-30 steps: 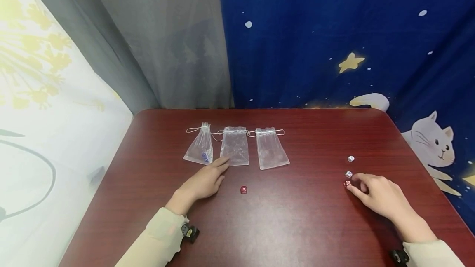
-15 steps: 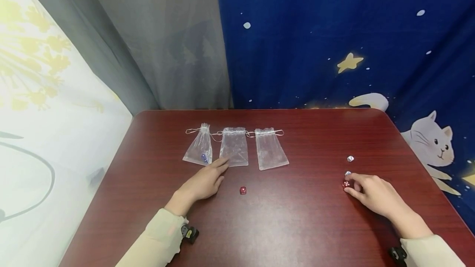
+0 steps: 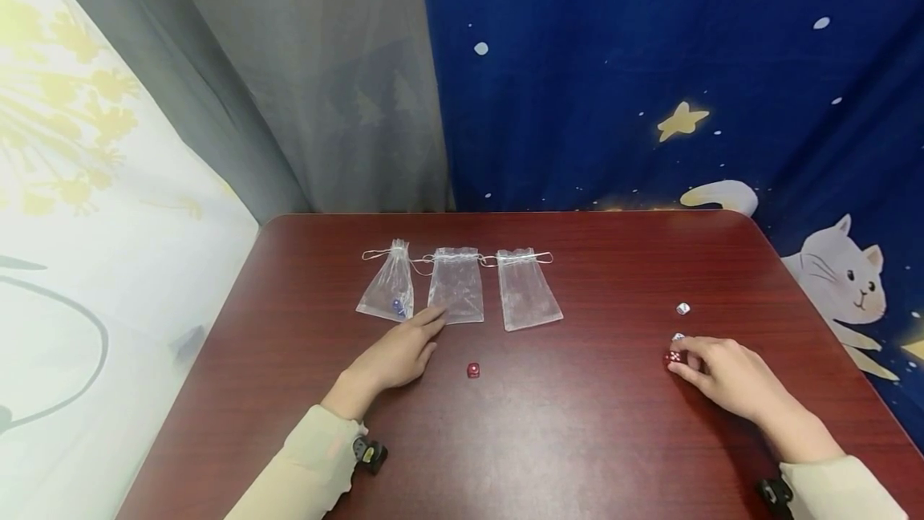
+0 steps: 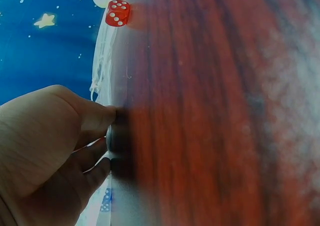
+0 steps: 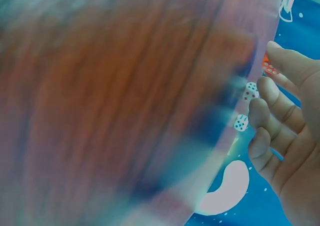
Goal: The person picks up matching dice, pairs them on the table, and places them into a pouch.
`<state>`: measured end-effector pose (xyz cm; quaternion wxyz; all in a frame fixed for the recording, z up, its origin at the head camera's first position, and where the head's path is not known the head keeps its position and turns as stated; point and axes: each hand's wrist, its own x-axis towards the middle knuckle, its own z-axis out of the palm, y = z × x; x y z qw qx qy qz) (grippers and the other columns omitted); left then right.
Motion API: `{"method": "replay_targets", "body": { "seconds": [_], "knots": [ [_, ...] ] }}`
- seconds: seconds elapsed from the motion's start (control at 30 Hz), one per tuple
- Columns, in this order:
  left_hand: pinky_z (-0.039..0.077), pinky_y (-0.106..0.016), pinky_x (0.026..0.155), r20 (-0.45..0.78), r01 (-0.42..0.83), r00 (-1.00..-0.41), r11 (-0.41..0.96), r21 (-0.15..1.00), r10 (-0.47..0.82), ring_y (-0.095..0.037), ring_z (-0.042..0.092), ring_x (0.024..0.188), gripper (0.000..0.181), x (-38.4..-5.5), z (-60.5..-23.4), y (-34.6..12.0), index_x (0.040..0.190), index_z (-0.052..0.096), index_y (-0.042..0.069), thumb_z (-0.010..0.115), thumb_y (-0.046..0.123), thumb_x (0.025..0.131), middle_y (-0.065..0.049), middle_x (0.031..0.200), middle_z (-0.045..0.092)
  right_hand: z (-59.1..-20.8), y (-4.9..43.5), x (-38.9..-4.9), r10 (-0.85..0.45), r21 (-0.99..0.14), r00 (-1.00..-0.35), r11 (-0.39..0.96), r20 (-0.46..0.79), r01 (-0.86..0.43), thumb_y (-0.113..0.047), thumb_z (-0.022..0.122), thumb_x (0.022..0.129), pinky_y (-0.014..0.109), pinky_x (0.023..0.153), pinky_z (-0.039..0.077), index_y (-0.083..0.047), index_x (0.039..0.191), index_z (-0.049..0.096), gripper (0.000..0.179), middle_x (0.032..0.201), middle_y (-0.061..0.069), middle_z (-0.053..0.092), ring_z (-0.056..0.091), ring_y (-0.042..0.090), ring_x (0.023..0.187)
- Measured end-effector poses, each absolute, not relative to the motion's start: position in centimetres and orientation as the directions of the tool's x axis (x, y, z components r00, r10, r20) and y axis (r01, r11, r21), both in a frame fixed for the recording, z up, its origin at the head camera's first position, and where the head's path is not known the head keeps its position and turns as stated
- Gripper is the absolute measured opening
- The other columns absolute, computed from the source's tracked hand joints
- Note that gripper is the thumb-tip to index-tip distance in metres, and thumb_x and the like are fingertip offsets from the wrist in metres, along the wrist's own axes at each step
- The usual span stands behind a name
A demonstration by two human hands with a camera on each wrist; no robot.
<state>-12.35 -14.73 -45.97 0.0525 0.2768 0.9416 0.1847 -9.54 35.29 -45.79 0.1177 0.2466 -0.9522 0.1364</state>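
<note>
At the right of the head view, my right hand (image 3: 736,379) pinches a red die (image 3: 674,357) between thumb and index finger. The right wrist view has this red die (image 5: 269,66) partly hidden behind the thumb. Just beyond it sits a white die (image 3: 678,337), with a second white die (image 3: 682,308) farther back. My left hand (image 3: 397,353) rests on the table with relaxed fingers, fingertips at the lower edge of the middle mesh bag (image 3: 456,283). Another red die (image 3: 473,370) lies to the right of that hand.
Left of the middle bag is a drawstring bag (image 3: 390,283), gathered at its neck, with blue dice (image 3: 398,306) inside. A third flat mesh bag (image 3: 528,291) lies to the right. All are on a dark red table (image 3: 549,440) before blue and grey curtains.
My right index finger has come down over the far side of the red die, and thumb and finger have closed on it. The left hand has stayed in place.
</note>
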Motion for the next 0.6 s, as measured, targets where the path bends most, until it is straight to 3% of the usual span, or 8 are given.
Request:
{"method": "replay_targets", "body": {
  "seconds": [0.6],
  "knots": [
    [0.035, -0.043, 0.117, 0.013, 0.514, -0.833, 0.766, 0.386, 0.553, -0.032, 0.040, 0.144, 0.044, -12.5, -46.1, -14.8, 0.143, 0.054, -0.005, 0.058, 0.006, 0.101, -0.017, 0.156, 0.042, -43.9, 30.1, -10.3, -0.483, -0.247, -0.828, 0.797, 0.286, -0.551, -0.023, 0.085, 0.082, 0.021, 0.050, 0.034, -0.024, 0.095, 0.072, 0.019, 0.070, -0.025, 0.043, 0.040, -0.007, 0.059]
  ]
}}
